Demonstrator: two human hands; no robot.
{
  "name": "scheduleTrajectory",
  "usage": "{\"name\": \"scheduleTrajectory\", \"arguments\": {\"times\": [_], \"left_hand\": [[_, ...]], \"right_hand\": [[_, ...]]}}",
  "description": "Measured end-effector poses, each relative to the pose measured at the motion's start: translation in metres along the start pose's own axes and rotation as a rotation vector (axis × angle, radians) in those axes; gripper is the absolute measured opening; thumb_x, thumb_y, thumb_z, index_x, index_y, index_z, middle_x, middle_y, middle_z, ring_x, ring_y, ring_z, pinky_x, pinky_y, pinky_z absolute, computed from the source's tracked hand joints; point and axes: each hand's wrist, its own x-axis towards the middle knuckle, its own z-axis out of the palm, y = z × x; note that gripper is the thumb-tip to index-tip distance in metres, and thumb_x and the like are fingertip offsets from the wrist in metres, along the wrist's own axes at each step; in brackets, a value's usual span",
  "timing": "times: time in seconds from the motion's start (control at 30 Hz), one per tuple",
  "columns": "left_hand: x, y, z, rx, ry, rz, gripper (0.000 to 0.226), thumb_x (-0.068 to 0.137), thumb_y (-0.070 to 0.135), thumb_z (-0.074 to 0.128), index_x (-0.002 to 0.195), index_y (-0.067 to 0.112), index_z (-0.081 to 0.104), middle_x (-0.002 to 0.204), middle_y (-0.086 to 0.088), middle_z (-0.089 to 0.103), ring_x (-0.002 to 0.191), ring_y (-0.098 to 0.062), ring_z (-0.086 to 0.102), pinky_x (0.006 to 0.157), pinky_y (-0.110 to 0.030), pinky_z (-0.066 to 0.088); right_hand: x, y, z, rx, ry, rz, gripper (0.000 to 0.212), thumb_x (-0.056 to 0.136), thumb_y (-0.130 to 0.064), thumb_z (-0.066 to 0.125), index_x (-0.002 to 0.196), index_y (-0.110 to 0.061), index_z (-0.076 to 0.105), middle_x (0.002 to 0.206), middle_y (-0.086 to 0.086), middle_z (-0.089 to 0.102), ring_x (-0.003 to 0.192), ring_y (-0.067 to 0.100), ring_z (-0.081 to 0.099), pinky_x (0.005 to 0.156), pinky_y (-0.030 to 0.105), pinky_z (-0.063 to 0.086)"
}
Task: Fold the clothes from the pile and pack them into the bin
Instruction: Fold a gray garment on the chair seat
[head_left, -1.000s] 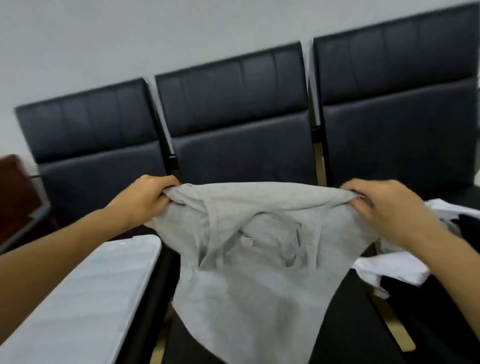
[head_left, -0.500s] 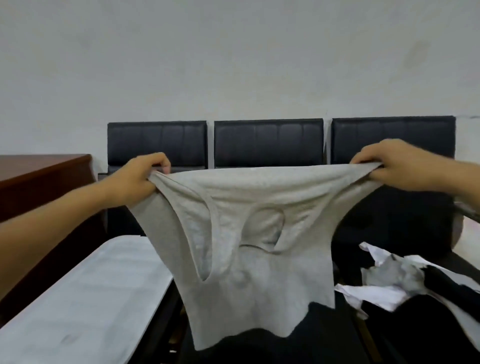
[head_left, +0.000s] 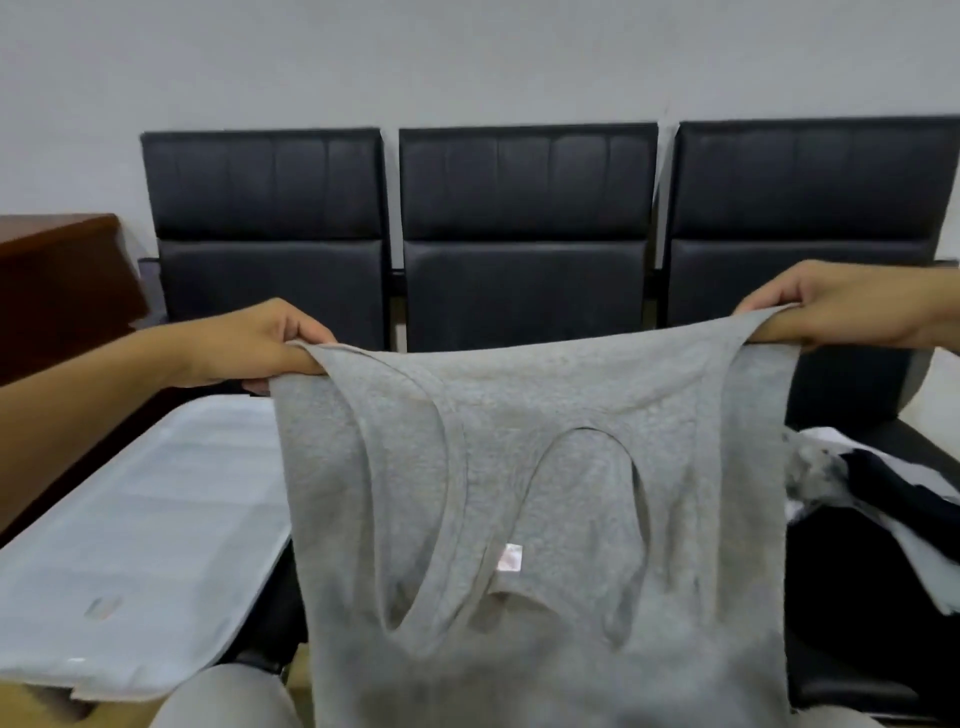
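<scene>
A grey sleeveless top (head_left: 545, 467) hangs spread out in front of me, folded over so that its straps and a small white label point downward. My left hand (head_left: 249, 345) grips its upper left corner. My right hand (head_left: 841, 306) grips the upper right corner, a little higher. The cloth is stretched taut between them. A pile of white, grey and black clothes (head_left: 872, 499) lies on the seat to the right. A pale translucent bin lid (head_left: 140, 525) lies low on the left; I cannot see inside the bin.
Three black padded chairs (head_left: 524, 234) stand in a row against a white wall behind the top. A dark brown wooden desk (head_left: 57, 280) stands at the left. My knee in light trousers (head_left: 228, 696) shows at the bottom edge.
Both hands lowered the top from the raised position and spread it wider; the straps now hang further down the front. My view tilted down slightly.
</scene>
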Motion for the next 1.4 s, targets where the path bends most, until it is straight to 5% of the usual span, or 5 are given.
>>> {"name": "scheduleTrajectory", "arguments": {"times": [0.7, 0.97, 1.17, 1.27, 1.4], "left_hand": [[0.220, -0.118, 0.124, 0.052, 0.466, -0.109, 0.023, 0.092, -0.004, 0.056, 0.099, 0.008, 0.074, 0.097, -0.008, 0.068, 0.092, -0.019, 0.061, 0.078, -0.026, 0.049], [0.123, -0.127, 0.162, -0.030, 0.241, 0.147, 0.030, 0.085, -0.011, 0.065, 0.089, 0.019, 0.068, 0.086, 0.007, 0.062, 0.083, 0.002, 0.062, 0.074, -0.011, 0.046], [0.036, -0.161, 0.214, 0.324, -0.388, 0.087, 0.071, 0.067, 0.062, 0.077, 0.127, 0.056, 0.038, 0.124, 0.036, 0.036, 0.119, 0.011, 0.034, 0.101, -0.017, 0.031], [0.034, -0.164, 0.242, 0.425, -0.356, 0.055, 0.098, 0.060, 0.082, 0.061, 0.144, 0.049, 0.022, 0.139, 0.031, 0.017, 0.126, 0.006, 0.023, 0.106, -0.024, 0.032], [0.047, -0.161, 0.264, 0.588, -0.125, 0.164, 0.033, 0.095, 0.024, 0.053, 0.128, 0.023, 0.052, 0.130, 0.005, 0.047, 0.116, -0.014, 0.047, 0.100, -0.030, 0.044]], "right_hand": [[0.209, 0.164, 0.126, -0.271, 0.441, 0.059, 0.024, 0.097, -0.005, 0.051, 0.114, -0.009, 0.068, 0.108, 0.008, 0.053, 0.101, 0.035, 0.056, 0.090, 0.046, 0.048], [0.123, 0.156, 0.154, -0.328, 0.366, -0.220, 0.022, 0.083, 0.007, 0.063, 0.093, -0.011, 0.072, 0.086, -0.001, 0.056, 0.079, 0.016, 0.055, 0.073, 0.019, 0.037], [0.039, 0.190, 0.217, -0.621, -0.229, 0.104, 0.049, 0.092, -0.012, 0.049, 0.128, -0.045, 0.051, 0.131, -0.016, 0.046, 0.129, 0.008, 0.044, 0.093, 0.026, 0.037], [0.037, 0.158, 0.246, -0.688, -0.099, 0.090, 0.056, 0.087, -0.008, 0.051, 0.135, -0.037, 0.047, 0.141, -0.014, 0.042, 0.132, 0.010, 0.045, 0.089, 0.025, 0.038], [0.049, 0.093, 0.314, -0.276, 0.030, -0.084, 0.047, 0.094, -0.021, 0.053, 0.140, -0.030, 0.048, 0.140, -0.010, 0.048, 0.126, 0.011, 0.049, 0.106, 0.023, 0.037]]}}
